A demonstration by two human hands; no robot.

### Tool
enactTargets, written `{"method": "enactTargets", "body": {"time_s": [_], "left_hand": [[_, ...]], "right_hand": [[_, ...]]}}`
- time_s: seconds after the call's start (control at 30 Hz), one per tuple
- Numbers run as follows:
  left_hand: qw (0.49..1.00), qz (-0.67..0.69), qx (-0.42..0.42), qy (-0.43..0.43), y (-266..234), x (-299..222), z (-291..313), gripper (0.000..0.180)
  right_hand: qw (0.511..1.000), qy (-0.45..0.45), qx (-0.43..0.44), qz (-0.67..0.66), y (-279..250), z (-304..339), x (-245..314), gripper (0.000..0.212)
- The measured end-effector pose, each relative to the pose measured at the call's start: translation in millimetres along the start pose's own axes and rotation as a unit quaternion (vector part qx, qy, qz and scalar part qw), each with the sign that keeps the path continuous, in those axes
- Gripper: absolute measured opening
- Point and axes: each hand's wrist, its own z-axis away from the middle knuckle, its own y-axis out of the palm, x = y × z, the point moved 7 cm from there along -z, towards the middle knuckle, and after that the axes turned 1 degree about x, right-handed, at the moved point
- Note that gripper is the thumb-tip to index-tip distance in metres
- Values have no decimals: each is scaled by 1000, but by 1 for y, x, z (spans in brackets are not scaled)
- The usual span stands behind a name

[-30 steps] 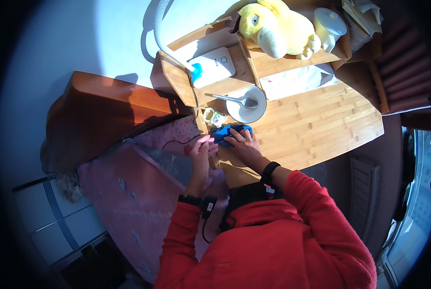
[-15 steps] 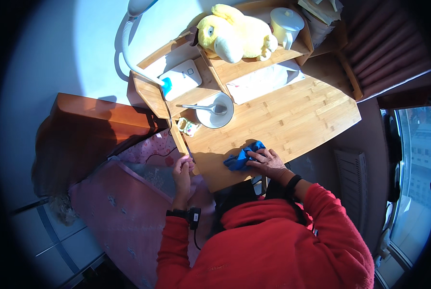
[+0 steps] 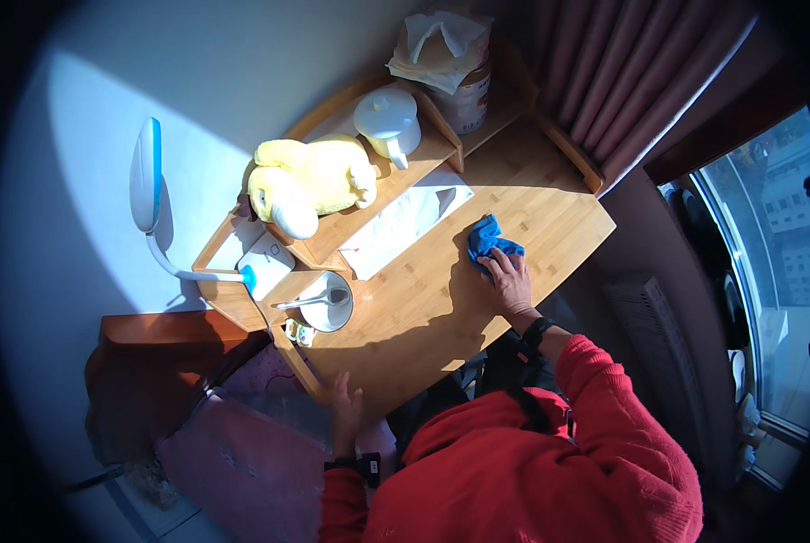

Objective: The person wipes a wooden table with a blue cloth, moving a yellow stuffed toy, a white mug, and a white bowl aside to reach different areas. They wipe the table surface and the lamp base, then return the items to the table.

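A crumpled blue cloth (image 3: pixel 493 242) lies on the wooden desk (image 3: pixel 414 312), toward its right half. My right hand (image 3: pixel 512 285) presses on the cloth, fingers bent over its near edge. Beside the desk's near left corner, my left hand (image 3: pixel 347 405) is raised with its fingers apart and nothing in it. The white bowl (image 3: pixel 329 315), with a metal spoon (image 3: pixel 304 300) in it, stands at the desk's left. A small figurine (image 3: pixel 300 333) sits just in front of the bowl.
A yellow plush toy (image 3: pixel 319 181) and a lidded white mug (image 3: pixel 388 119) occupy the raised shelf. Behind the bowl stands a white desk lamp (image 3: pixel 147 181). White paper (image 3: pixel 400 226) lies under the shelf. A tissue-topped canister (image 3: pixel 464 100) fills the far corner. A pink-covered bed (image 3: pixel 233 462) lies at left.
My right hand has carried the blue cloth away from the near edge, farther across the desk to the right. The left hand's fingers have opened from a curl. The whole view has turned.
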Motion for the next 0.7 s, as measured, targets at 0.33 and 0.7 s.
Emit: {"method": "enactTargets", "body": {"time_s": [0.33,0.7], "left_hand": [[975,-198,102,16,67,-33,-32,107],[962,-224,136,-72,83,-11,-26,133]], "right_hand": [[984,-131,114,40,-32,-23,-73,37],[984,104,-146,-14,-4,-219,-144,23]]}}
